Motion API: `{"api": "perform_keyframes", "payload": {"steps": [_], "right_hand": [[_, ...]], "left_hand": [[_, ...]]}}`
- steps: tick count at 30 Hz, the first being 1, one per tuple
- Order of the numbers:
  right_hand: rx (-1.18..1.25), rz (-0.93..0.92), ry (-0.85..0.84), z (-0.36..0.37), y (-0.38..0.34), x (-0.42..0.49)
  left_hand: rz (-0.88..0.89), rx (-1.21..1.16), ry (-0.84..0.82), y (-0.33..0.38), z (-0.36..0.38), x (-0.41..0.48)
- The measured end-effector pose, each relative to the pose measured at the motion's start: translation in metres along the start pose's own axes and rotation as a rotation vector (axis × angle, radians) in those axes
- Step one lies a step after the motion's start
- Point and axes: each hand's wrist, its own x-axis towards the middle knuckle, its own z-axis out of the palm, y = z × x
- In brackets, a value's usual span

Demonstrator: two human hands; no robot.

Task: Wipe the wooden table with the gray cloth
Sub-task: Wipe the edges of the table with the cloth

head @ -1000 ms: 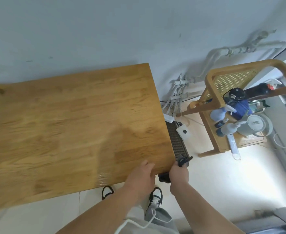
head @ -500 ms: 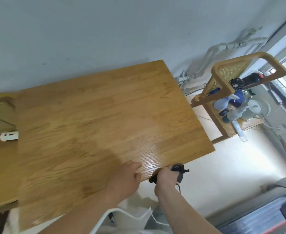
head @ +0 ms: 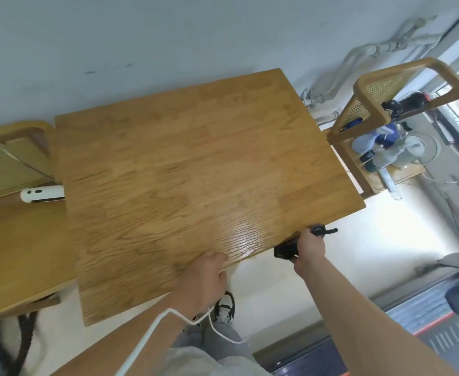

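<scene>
The wooden table (head: 190,169) fills the middle of the view, and its top is bare. No gray cloth is in view. My left hand (head: 206,278) is curled over the table's near edge, with the thumb on top. To its right, my right hand (head: 308,248) is closed around a black handle (head: 283,251) just under the near edge. A black knob (head: 321,229) sticks out beyond the knuckles.
A cane-backed wooden chair (head: 369,104) at the right holds spray bottles (head: 372,147) and a small fan (head: 415,153). At the left, a second wooden table (head: 14,253) carries a white device (head: 42,194). Cables (head: 331,85) run along the wall. My shoes (head: 224,308) stand below the table edge.
The view has swung and risen, so more of the table and the left table now show. My hands now sit further from the right corner, holding the near edge and the black handle.
</scene>
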Motion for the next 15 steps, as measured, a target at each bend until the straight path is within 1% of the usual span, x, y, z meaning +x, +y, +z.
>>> {"api": "perform_keyframes", "payload": {"steps": [4,6,10,15], "right_hand": [[-0.041,-0.021,-0.024,0.02,0.034,-0.024],[-0.042,0.023,-0.032,0.032,0.059,-0.038],[-0.029,0.148,-0.122,0.051,0.098,-0.073],[-0.111,0.173,-0.213,0.071,0.137,-0.127]], "left_hand": [[0.003,0.034,-0.049,0.008,0.005,-0.005],[0.016,0.034,-0.033,0.01,0.006,-0.009],[-0.002,-0.013,0.009,0.005,0.002,-0.021],[-0.04,0.014,0.043,-0.037,-0.011,-0.057]]}}
